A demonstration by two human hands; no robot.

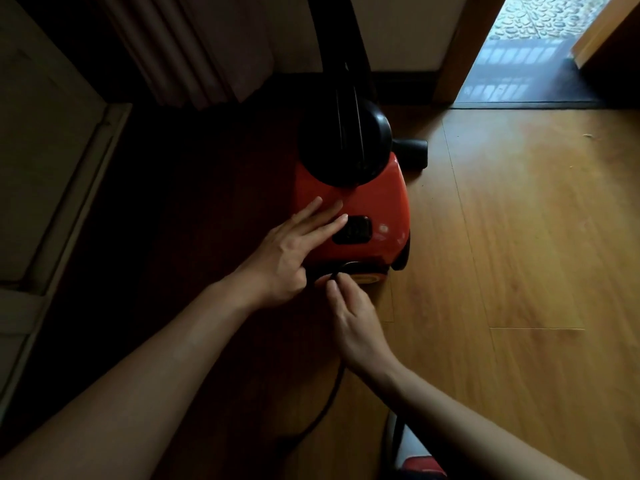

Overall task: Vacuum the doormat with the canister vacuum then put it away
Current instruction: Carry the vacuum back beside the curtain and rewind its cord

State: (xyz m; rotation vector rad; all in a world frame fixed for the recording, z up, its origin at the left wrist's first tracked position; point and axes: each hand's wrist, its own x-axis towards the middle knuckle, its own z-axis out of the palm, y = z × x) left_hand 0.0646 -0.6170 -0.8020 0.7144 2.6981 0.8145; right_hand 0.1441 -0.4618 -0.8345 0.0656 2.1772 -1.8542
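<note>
Left hand (294, 245) lies flat on the canister vacuum (381, 202), fingers straight and apart, while right hand (353, 323) at its rear pinches the power cord (334, 389), which trails from the vacuum toward the person.

Dim wood floor (519, 271), sunlit doorway (533, 46)

Left hand (282, 258) and right hand (356, 327), both bare, on bare forearms (156, 368); grey-and-red clothing (417, 457) below, blurred.

One red vacuum (349, 202), one black cord (325, 407), two hands, a left hand (287, 251) and a right hand (356, 327), one dark doormat (540, 95), one long curtain (194, 46)
</note>
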